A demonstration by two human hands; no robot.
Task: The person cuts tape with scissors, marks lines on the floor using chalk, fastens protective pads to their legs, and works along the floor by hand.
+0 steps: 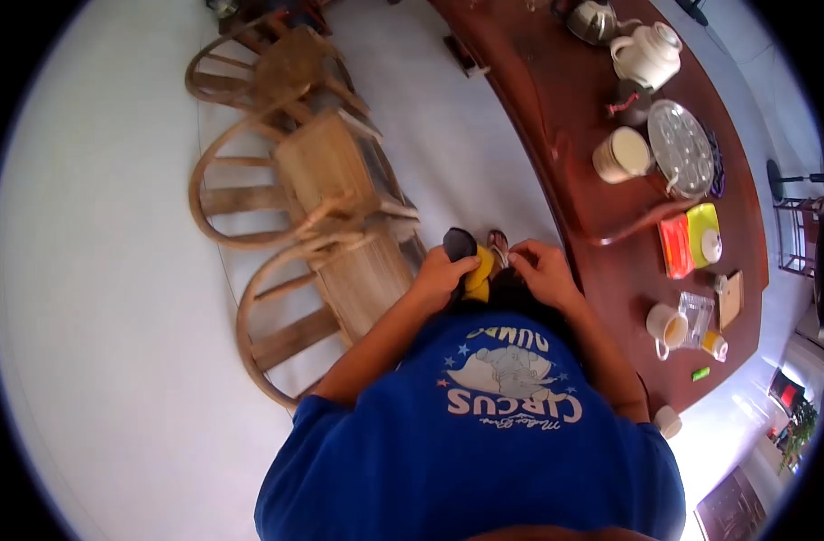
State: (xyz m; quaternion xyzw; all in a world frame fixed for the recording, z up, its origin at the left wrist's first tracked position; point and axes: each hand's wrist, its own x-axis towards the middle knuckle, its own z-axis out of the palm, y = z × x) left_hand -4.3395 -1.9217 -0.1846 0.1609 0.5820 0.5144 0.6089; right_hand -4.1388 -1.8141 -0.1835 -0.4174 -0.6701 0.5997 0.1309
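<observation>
My left hand (pixel 437 277) is closed round a soft-looking grey and yellow item (pixel 480 276), held in front of my waist. Its dark grey, rounded end sticks up past my fingers, and the yellow part hangs between my hands. I cannot make out what kind of thing it is. To the right of it, my right hand (pixel 547 273) has thumb and forefinger pinched together. Whatever those fingertips hold, if anything, is too small to name. A sandalled foot (pixel 498 242) shows on the floor beyond my hands.
Wooden chairs (pixel 326 167) with curved backs line my left. A dark red table (pixel 601 270) curves along my right, bearing a white teapot (pixel 648 56), a cream canister (pixel 622 155), a round metal tray (pixel 681 149), a mug (pixel 667 326) and a glass ashtray-like dish (pixel 696 317).
</observation>
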